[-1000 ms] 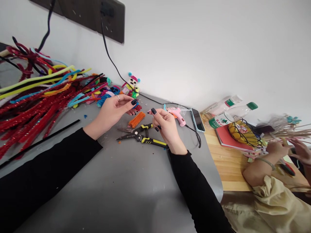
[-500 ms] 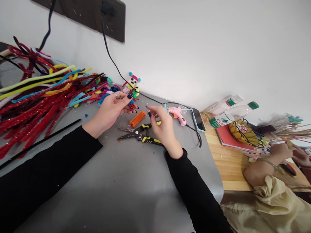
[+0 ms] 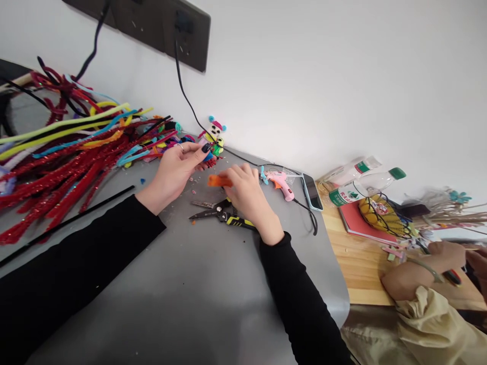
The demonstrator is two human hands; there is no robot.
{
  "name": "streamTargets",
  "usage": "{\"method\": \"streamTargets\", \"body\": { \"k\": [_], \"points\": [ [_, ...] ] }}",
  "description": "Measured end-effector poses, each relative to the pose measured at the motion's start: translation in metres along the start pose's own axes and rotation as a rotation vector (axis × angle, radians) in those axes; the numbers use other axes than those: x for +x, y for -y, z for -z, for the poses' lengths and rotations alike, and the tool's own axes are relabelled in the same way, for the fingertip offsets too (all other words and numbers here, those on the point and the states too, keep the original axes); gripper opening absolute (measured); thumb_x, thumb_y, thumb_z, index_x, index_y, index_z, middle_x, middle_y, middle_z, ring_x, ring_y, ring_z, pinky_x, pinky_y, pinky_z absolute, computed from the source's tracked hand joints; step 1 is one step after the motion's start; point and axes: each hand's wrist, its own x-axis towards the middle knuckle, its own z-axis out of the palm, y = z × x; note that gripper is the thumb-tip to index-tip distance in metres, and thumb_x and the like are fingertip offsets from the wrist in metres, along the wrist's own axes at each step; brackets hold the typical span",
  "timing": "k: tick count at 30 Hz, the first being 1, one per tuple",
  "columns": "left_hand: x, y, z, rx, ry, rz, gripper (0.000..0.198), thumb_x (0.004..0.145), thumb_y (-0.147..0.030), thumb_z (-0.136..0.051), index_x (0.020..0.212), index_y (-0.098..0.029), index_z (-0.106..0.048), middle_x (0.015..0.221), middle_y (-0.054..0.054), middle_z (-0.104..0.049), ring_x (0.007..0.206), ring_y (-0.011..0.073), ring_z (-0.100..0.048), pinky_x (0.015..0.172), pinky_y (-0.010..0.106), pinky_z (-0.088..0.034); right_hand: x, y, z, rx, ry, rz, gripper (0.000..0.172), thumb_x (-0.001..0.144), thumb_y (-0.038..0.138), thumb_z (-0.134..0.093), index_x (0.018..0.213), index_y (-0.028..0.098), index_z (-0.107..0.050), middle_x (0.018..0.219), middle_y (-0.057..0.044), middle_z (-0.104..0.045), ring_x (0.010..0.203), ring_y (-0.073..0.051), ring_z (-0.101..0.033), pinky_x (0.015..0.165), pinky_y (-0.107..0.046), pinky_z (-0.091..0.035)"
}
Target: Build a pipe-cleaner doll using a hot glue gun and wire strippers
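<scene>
While the left hand (image 3: 169, 172) pinches a small blue-and-red piece (image 3: 209, 158), the right hand (image 3: 248, 195) has an orange bundle (image 3: 219, 181) clasped in its fingers, over the black-and-yellow pliers (image 3: 219, 212)

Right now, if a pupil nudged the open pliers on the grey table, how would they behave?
The pliers look metal-bladed, so they are probably stiff and fairly heavy for their size. Lying flat with blades spread on the grey table, they would likely slide or swivel and seem unlikely to roll or tip.
</scene>
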Motion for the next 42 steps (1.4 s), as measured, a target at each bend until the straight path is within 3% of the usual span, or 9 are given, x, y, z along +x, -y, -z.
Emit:
{"method": "streamTargets", "body": {
  "k": [4,7,13,19,24,29,35,42],
  "points": [
    [0.000,-0.001,0.002,0.004,-0.035,-0.037,0.055,0.067,-0.068,-0.087,0.091,-0.023,-0.068,0.087,0.005,-0.073,0.079,0.0209,-0.068,0.070,0.034,-0.058,-0.009,-0.007,-0.005,0.324,-0.272,-0.169,0.029,0.092,0.014,-0.058,0.120,0.020,-0.059,0.113,-0.009,-0.070,0.099,-0.023,-0.059,0.090,-0.038,-0.047],
    [-0.001,-0.005,0.001,0.040,-0.020,-0.021,0.053,0.069,-0.071,-0.085,0.088,-0.024,-0.068,0.081,0.005,-0.070,0.076,0.0208,-0.067,0.061,0.031,-0.055,-0.012,-0.007,-0.010,0.514,-0.370,-0.245,0.032,0.090,0.021,-0.062,0.123,0.022,-0.060,0.112,-0.007,-0.069,0.094,-0.019,-0.062,0.087,-0.036,-0.052],
    [-0.007,-0.014,-0.004,0.035,0.082,0.035,0.057,0.068,-0.075,-0.082,0.080,-0.021,-0.067,0.082,0.004,-0.066,0.069,0.0181,-0.064,0.055,0.027,-0.054,-0.014,-0.003,-0.010,0.595,-0.391,-0.274,0.030,0.091,0.023,-0.060,0.121,0.025,-0.065,0.111,-0.006,-0.064,0.093,-0.017,-0.062,0.079,-0.032,-0.057],
    [-0.004,-0.004,0.000,0.065,0.156,0.042,0.055,0.064,-0.066,-0.090,0.089,-0.020,-0.070,0.080,0.004,-0.069,0.060,0.0152,-0.061,0.054,0.028,-0.053,-0.015,-0.006,-0.013,0.604,-0.437,-0.286,0.031,0.093,0.023,-0.057,0.123,0.024,-0.068,0.120,-0.011,-0.065,0.111,-0.022,-0.063,0.085,-0.034,-0.058],
    [-0.004,0.001,0.005,0.187,0.187,0.026,0.039,0.075,-0.053,-0.085,0.100,-0.022,-0.080,0.089,0.008,-0.077,0.080,0.0246,-0.071,0.058,0.029,-0.055,-0.013,-0.005,-0.016,0.836,-0.476,-0.393,0.027,0.092,0.030,-0.065,0.117,0.023,-0.066,0.125,-0.010,-0.070,0.119,-0.022,-0.065,0.094,-0.038,-0.059],
    [-0.003,0.002,0.005,0.164,0.194,-0.021,0.041,0.074,-0.045,-0.086,0.108,-0.024,-0.079,0.116,0.010,-0.077,0.101,0.0280,-0.073,0.068,0.031,-0.062,-0.012,-0.005,-0.010,0.901,-0.485,-0.439,0.023,0.089,0.034,-0.069,0.110,0.024,-0.067,0.118,-0.009,-0.073,0.105,-0.021,-0.069,0.089,-0.037,-0.058],
    [0.000,0.003,0.004,0.101,0.124,-0.035,0.048,0.057,-0.043,-0.098,0.088,-0.021,-0.069,0.098,0.008,-0.077,0.097,0.0263,-0.074,0.084,0.036,-0.064,-0.012,-0.004,-0.007,0.941,-0.440,-0.473,0.025,0.088,0.037,-0.072,0.110,0.024,-0.070,0.118,-0.009,-0.074,0.094,-0.019,-0.068,0.083,-0.035,-0.058],
    [-0.001,-0.001,0.004,0.100,0.183,-0.035,0.038,0.071,-0.047,-0.090,0.098,-0.021,-0.079,0.111,0.010,-0.081,0.112,0.0303,-0.073,0.096,0.041,-0.062,-0.012,-0.006,-0.011,0.975,-0.419,-0.477,0.028,0.088,0.039,-0.073,0.109,0.022,-0.070,0.118,-0.009,-0.075,0.092,-0.018,-0.069,0.082,-0.034,-0.059]
  ]
}}
